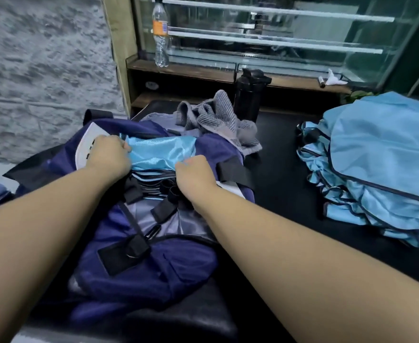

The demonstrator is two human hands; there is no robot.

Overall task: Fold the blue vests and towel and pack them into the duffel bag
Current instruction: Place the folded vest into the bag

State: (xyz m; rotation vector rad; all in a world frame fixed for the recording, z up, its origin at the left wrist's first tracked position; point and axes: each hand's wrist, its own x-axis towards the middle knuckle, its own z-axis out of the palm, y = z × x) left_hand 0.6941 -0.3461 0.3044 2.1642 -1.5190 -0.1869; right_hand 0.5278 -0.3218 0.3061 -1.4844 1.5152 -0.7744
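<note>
Left hand [108,154] and right hand [195,173] grip vest [160,152] in bag [139,263], fingertips buried in fabric, towel [218,120] behind, vest pile [381,169] cut off right

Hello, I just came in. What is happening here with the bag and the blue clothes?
A person is packing a navy duffel bag on a dark table. The left hand and right hand both grip a folded light blue vest at the bag's opening. A pile of more blue vests waits on the right, not yet packed. A grey towel lies crumpled behind the bag, beside a black bottle.
</note>
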